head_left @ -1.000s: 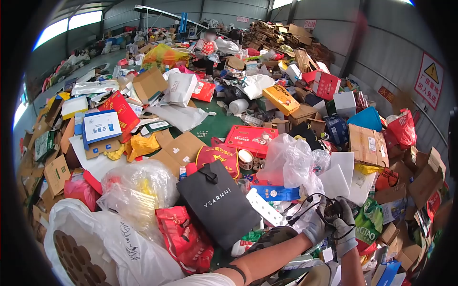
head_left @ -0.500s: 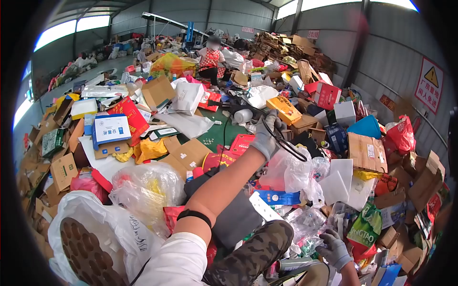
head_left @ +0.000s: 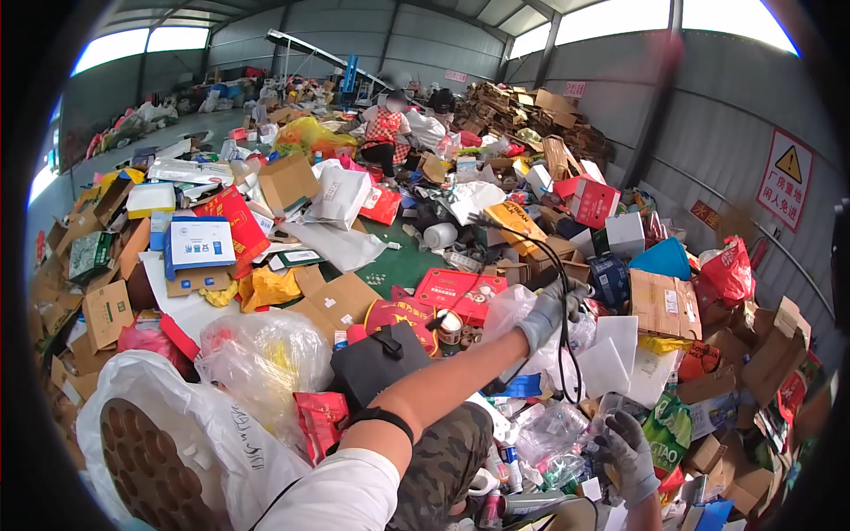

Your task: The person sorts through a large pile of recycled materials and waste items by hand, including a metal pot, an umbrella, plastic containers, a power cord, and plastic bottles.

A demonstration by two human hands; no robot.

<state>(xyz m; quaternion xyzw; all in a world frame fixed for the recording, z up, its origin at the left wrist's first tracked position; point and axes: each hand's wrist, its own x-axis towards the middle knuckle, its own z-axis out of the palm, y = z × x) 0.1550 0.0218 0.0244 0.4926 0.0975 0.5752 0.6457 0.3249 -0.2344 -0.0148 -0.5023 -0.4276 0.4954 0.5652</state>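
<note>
My left hand (head_left: 553,312), in a grey glove, is closed around a looped black cable (head_left: 564,354). One part of the cable stretches up toward an orange-yellow box (head_left: 515,227), and its loops hang below my fingers. A whitish plastic bag (head_left: 513,315) lies just behind that hand. Lower right, my gloved right hand (head_left: 629,460) has its fingers apart and slightly bent, with nothing visibly held. Beside it are clear plastic bottles (head_left: 551,431) and a green bag (head_left: 668,431).
Mixed waste surrounds me: a black paper bag (head_left: 382,365), a red box (head_left: 460,295), a cardboard box (head_left: 664,303) and a big clear plastic bag (head_left: 266,350). A white sack (head_left: 248,442) stands lower left. Another person (head_left: 385,133) is farther back.
My left hand has moved right and down, carrying the cable, whose loops now hang lower. My right hand has shifted slightly. The view has turned a little.
</note>
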